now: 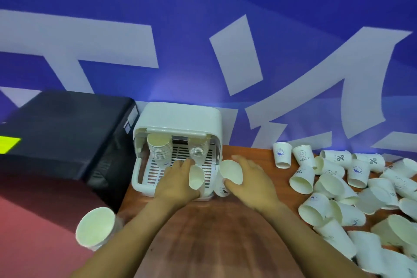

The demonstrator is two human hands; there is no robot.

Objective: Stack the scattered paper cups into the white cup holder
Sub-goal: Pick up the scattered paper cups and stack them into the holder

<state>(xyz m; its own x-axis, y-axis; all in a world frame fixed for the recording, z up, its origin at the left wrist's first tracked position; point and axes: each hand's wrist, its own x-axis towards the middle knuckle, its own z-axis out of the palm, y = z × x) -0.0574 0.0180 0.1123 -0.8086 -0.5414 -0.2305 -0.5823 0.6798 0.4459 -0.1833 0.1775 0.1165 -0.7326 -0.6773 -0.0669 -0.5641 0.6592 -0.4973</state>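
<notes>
Two cups are in hand at the mouth of the white cup holder [178,117]. My left hand [178,180] grips one paper cup [196,177], fingers curled round its wall, rim facing me. My right hand [250,178] grips a second cup [231,171] the same way, just to the right of the first.

Step in hand, as I judge it: delivery of both cups into the holder. Just beyond my left fingertips stands the tall stack [159,149]; a shorter stack [198,150] stands to its right, ahead of the gap between my hands. Both stacks rest on the slatted tray inside.

Next move calls for: turning each cup to match the stack's orientation, aligning it on the stack's axis, then nesting it without tipping the column.

Many loose cups [338,187] lie well to the right of my right hand. One more cup [96,228] lies near my left forearm. Most of the task remains.
</notes>
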